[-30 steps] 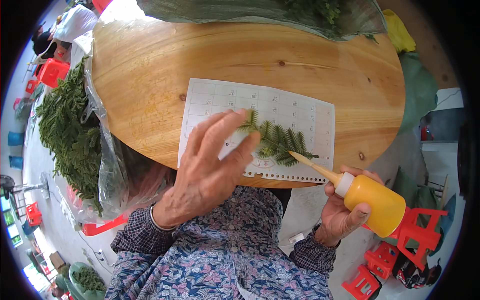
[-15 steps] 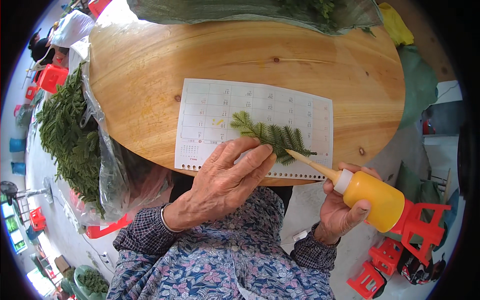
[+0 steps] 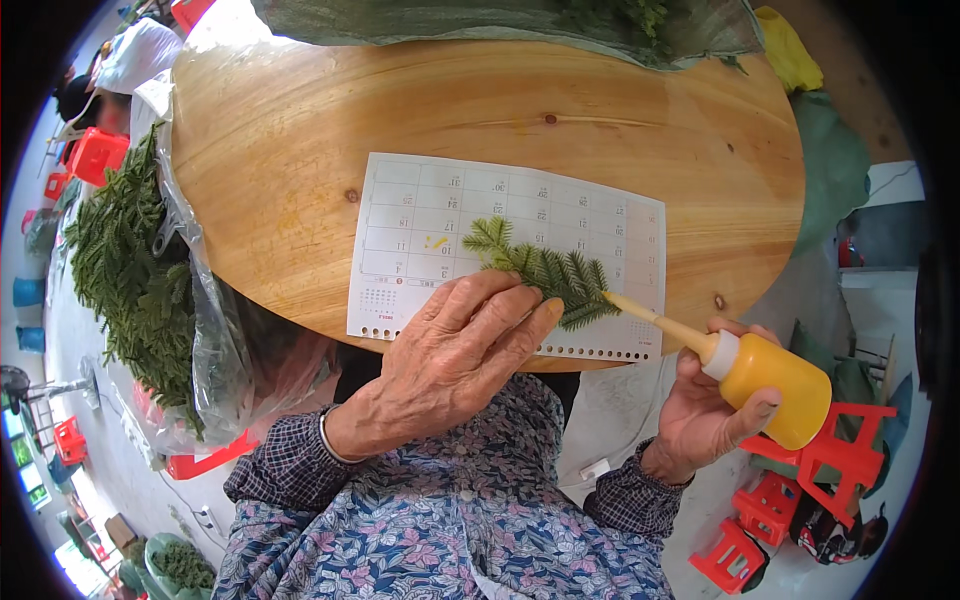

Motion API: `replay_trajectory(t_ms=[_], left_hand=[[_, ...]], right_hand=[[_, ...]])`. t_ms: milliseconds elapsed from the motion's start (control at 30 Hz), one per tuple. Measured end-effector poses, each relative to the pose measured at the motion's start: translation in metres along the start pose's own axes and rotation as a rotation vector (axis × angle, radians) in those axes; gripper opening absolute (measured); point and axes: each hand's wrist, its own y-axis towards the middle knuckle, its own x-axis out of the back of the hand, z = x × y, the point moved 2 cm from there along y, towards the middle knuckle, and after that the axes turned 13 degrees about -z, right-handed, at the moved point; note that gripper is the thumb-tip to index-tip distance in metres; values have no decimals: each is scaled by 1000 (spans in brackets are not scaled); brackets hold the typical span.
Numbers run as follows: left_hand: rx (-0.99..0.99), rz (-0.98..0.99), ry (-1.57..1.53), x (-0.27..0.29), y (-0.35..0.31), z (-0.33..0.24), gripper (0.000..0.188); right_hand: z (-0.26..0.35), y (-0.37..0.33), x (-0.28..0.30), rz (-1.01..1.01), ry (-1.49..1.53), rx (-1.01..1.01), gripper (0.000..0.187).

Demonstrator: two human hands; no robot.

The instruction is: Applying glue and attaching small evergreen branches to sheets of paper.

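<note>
A green artificial-looking fir sprig (image 3: 550, 270) lies across a white calendar sheet (image 3: 400, 205) on the wooden table. My left hand (image 3: 465, 335) rests over the sheet's near edge, its fingers closed on the sprig's lower side; the fingertips are partly hidden by the needles. In my right hand (image 3: 705, 415) is a yellow squeeze bottle (image 3: 780, 390) with a white collar and a long pale nozzle (image 3: 660, 322). The bottle is tilted, and the nozzle tip points left at the sprig's right-hand end, touching or just above it. Small yellow smears mark the sheet left of the sprig.
A big heap of green sprigs (image 3: 135, 280) sits in clear plastic (image 3: 215, 340) left of the round wooden table (image 3: 480, 105). A grey-green sack (image 3: 400, 22) covers its far edge. Red stools (image 3: 845, 455) stand at the lower right. A person (image 3: 90, 95) is at the far left.
My right hand has moved rightward with the bottle, drawing the nozzle tip from the middle of the sprig to its right end. The left hand stays almost where it was on the sprig.
</note>
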Motion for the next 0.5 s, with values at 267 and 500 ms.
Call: replay_trajectory(t_ms=[267,500], left_hand=[[-50,111,46,3,5,1,35],[-50,90,43,2,5,4,33]], right_hand=[[4,0,-2,22,-39,26,66],[2,-1,-20,128,-113,34,69]])
